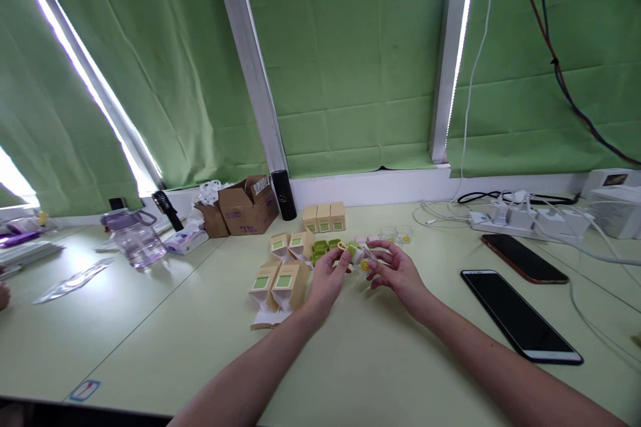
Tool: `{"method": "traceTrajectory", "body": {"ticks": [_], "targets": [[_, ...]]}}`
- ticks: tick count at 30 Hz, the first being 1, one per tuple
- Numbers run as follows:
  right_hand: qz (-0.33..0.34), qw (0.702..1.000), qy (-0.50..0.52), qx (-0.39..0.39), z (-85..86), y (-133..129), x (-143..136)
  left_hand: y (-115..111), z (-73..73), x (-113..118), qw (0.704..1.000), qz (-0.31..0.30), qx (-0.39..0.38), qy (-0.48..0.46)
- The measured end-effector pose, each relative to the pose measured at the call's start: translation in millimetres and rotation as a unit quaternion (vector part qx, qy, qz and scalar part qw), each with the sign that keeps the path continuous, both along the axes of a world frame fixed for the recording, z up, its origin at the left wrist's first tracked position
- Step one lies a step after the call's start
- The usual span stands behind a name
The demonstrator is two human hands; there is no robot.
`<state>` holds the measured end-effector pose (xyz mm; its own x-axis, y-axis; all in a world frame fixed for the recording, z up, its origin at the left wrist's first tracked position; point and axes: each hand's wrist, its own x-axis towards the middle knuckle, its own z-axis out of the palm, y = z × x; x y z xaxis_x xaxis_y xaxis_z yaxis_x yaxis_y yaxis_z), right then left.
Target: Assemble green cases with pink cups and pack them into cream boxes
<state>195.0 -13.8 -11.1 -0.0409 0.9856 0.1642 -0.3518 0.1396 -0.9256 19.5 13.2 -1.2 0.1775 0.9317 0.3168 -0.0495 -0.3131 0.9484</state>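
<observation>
My left hand (329, 278) is closed on a small green and white item (355, 252) with a yellow loop at its top. My right hand (395, 271) is at the item's right side, its fingers pinched round a small clear piece with a yellow spot (365, 266). Just behind my left hand are several green blocks (320, 250). Small tan boxes with green labels stand to the left, two of them open in front (290, 282). Three more tan boxes (324, 217) stand further back. Clear round containers (403, 235) lie behind my right hand.
A phone (521, 315) and another phone (523, 258) lie at the right, before a power strip (531, 223) with cables. A cardboard box (248, 205), black cylinder (284, 195) and water bottle (134, 238) stand back left. Part of another person's hand (4, 295) shows far left.
</observation>
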Motion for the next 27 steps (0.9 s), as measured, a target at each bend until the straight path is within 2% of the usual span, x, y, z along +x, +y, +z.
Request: {"method": "traceTrajectory", "body": {"ticks": [13,27], "targets": [[0.013,1.0,0.014,0.008,-6.1,4.0,0.5,-1.1,-1.6,-0.1,1.0,-0.02,-0.001,-0.003],[0.008,1.0,0.008,0.005,-3.1,1.7,-0.6,-2.8,-1.3,0.2,1.0,-0.015,-0.006,0.003]]}}
